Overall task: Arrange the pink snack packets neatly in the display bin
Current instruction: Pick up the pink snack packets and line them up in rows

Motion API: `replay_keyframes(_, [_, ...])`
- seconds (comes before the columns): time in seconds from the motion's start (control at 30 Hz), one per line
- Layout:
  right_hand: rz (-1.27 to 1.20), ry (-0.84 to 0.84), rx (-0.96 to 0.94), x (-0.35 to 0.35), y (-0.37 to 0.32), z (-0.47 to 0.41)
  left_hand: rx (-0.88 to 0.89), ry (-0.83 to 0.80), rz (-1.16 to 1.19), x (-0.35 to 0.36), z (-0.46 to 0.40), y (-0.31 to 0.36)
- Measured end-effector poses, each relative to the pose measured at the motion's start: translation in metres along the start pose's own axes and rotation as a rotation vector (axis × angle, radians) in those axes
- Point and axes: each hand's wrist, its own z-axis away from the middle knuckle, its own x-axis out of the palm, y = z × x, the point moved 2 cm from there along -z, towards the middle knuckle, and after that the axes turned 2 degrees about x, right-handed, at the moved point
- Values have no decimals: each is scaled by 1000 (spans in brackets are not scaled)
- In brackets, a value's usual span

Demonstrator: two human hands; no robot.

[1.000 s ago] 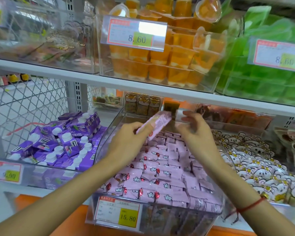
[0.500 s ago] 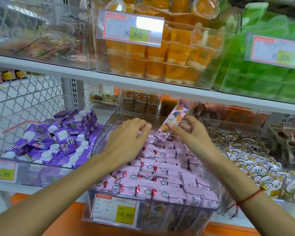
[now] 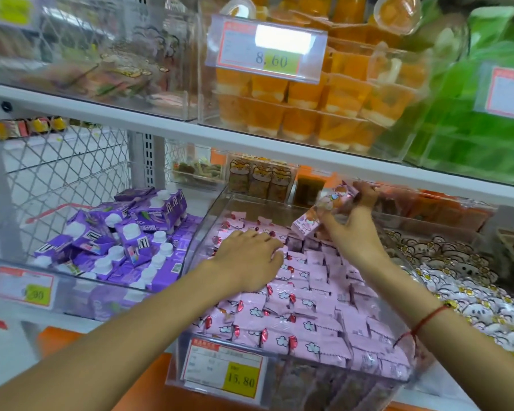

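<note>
A white metal shelf runs across the view, with a clear box of orange jelly cups and a blurred stack of green packs above it. Below, a clear plastic bin with a price tag reading 15.80 sits between a tray of purple cartons on the left and a heap of white, flower-printed packets on the right. Behind the bin stand small boxes with cartoon dogs, just under the shelf edge, and a wire mesh panel closes off the far left

The bin is filled with pink packets, glossy, flat and pillow-shaped with crimped ends, laid in overlapping rows that slope up toward the back. The left hand lies palm down on the rows in the middle of the bin, fingers loosely spread and resting on the wrappers. The right hand, a thin red string on its wrist, is raised over the back right of the bin and pinches one long pink packet between thumb and fingers; it tilts up to the right, its upper end near the underside of the shelf, blurred
</note>
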Motion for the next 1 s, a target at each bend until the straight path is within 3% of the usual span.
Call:
replay_keyframes(0.13, [331, -142, -8, 14, 12, -17, -7, 21, 6, -1, 2, 0])
replay_keyframes(0.27, [392, -413, -78, 9, 6, -27, -6, 44, 34, -4, 3, 2])
replay_keyframes(0.43, [465, -414, -199, -6, -3, -34, -21, 194, 164, -15, 8, 2])
replay_keyframes(0.53, [430, -396, -213, -5, -5, -33, -11, 158, 232, -18, 10, 2])
replay_keyframes(0.73, [658, -654, -95, 10, 12, -26, 6, 103, 185, -17, 11, 2])
replay_keyframes(1.0, [706, -765, -70, 1, 17, -29, 64, 163, 79, -14, 2, 4])
